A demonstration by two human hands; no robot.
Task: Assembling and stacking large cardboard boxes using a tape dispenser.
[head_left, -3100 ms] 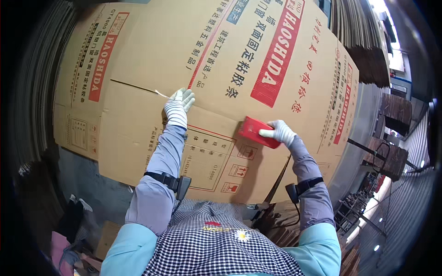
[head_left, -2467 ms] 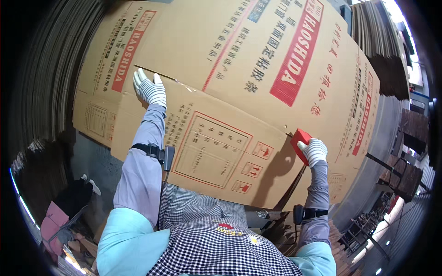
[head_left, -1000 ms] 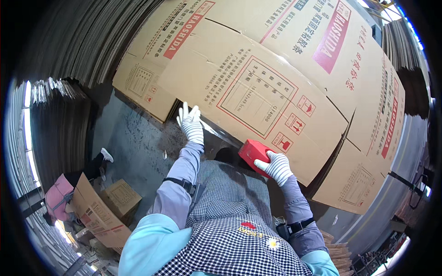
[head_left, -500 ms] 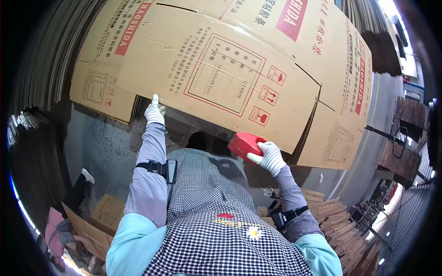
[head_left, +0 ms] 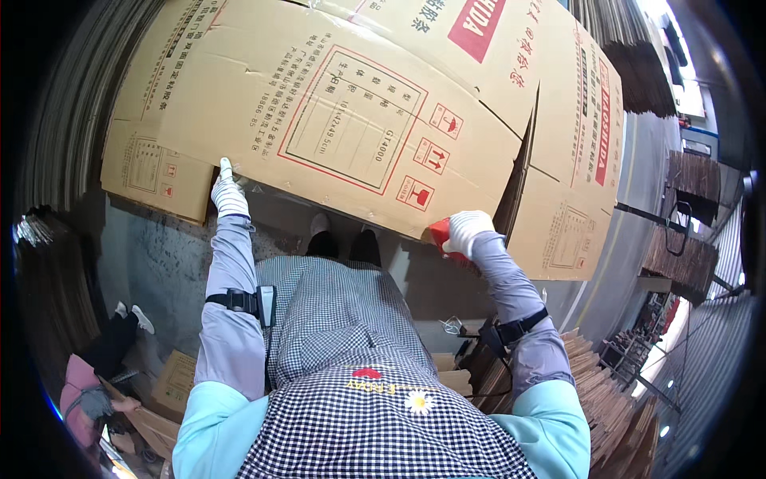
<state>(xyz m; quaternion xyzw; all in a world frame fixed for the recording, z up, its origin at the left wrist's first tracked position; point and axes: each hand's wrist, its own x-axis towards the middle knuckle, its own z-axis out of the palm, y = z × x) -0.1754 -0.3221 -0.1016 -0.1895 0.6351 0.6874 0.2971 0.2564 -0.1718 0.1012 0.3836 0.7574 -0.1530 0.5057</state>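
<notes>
A large flattened cardboard carton with red and black print lies in front of me, on top of other flat cartons. My left hand, in a white knit glove, pinches its near edge at the left, the thumb on top and the other fingers mostly underneath. Farther right, my gloved right hand is closed around a red, block-shaped tool at the carton's near edge. The hand covers most of the tool, so its exact kind cannot be made out. Beside it, a slot opens between two flaps.
Tall stacks of flat cardboard stand at the far right, with more along the left. Cardboard pieces lie at the lower right. Another person is at the lower left, beside a carton.
The carton shows further left in the view, my left hand still on its edge. My right hand has brought the red tool from in front of my apron to the carton's near edge.
</notes>
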